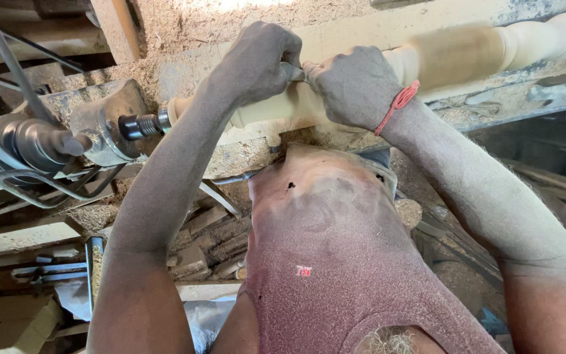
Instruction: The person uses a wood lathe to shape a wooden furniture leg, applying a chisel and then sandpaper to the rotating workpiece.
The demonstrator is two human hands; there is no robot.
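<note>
While both hands (309,75) press a tool (295,72) — pale spindle (466,52) blurs.

Bare arms, sawdust-coated, sleeveless reddish top

Fine pale dust over both forearms and both hands, left hand (260,62) and right hand (355,85) at upper centre. Thin red thread bracelet (397,105) around right wrist. Faded red sleeveless shirt (335,262) at lower centre, dust-speckled, small dark hole near top, tiny red-and-white tag mid-chest.

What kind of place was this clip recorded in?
Most likely a woodturning workshop: a pale wooden spindle is mounted on a lathe, sawdust coats the bench, and both hands, left hand and right hand, work at it.
</note>
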